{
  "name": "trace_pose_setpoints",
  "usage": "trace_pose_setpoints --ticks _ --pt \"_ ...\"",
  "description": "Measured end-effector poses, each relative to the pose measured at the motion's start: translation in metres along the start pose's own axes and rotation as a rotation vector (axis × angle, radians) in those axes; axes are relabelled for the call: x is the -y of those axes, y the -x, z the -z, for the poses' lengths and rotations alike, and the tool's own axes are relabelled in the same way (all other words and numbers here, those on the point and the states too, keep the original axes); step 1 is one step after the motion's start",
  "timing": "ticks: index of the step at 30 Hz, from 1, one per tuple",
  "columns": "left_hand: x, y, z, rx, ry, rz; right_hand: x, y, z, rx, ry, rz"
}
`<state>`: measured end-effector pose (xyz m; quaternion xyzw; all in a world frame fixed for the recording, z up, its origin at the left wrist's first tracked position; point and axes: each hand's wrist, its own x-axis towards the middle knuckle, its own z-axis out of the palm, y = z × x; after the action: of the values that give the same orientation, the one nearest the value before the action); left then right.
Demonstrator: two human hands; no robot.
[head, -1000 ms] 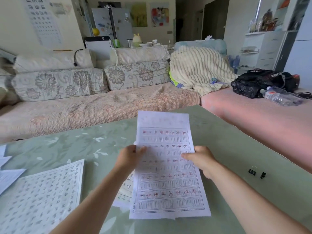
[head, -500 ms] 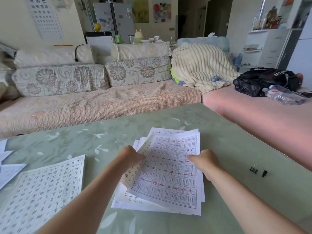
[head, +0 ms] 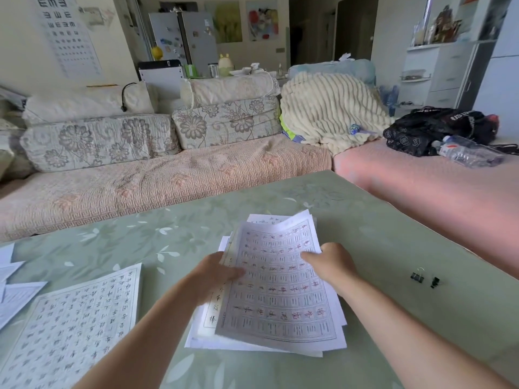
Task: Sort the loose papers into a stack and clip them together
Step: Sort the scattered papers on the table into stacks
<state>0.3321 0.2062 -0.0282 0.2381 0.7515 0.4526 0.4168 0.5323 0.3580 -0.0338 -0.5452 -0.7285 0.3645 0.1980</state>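
An uneven stack of white paper sheets printed with grids of characters (head: 278,293) lies on the pale green leaf-patterned bench (head: 393,248), straight in front of the person. Its edges are not lined up: lower sheets stick out at the left and near sides, and the top sheet's far end curls up off the pile. The left hand (head: 216,273) grips the stack's left edge, its thumb on top of the top sheet and its other fingers hidden under the paper, so it is clamped on the stack. The right hand (head: 331,265) holds the right edge in the same way, thumb pressed on the printed face and the rest of the fingers curled behind the sheets.

To the left on the bench, apart from the stack, lies a single large white sheet covered in rows of characters (head: 70,327), and beyond it at the left edge several more loose white sheets (head: 11,287) overlap one another. To the right, well apart from the stack, two small black binder clips (head: 424,279) sit side by side on the bench. Behind the bench runs a sofa with a peach quilted cover (head: 157,186) and floral cushions (head: 95,141).
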Motion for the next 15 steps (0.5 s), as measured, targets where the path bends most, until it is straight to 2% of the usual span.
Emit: trace_pose_setpoints --ticks 3,6,8,11,12,15 --pt "0.009 0.001 0.007 -0.102 0.012 -0.090 0.005 0.004 -0.002 0.033 -0.026 0.052" --pt "0.013 0.015 0.012 0.013 0.173 -0.175 0.011 0.008 -0.003 0.045 -0.174 0.087" --pt "0.014 0.023 0.013 0.070 0.261 -0.218 0.015 0.010 -0.001 0.114 -0.337 0.093" --pt "0.014 0.025 0.014 0.048 0.291 -0.218 0.015 0.008 -0.002 0.242 -0.445 0.049" --pt "0.012 0.024 0.012 0.006 0.228 -0.211 0.012 0.007 -0.003 0.236 -0.416 0.033" --pt "0.013 0.012 0.009 -0.209 -0.212 -0.172 0.002 0.002 -0.010 0.147 -0.255 0.000"
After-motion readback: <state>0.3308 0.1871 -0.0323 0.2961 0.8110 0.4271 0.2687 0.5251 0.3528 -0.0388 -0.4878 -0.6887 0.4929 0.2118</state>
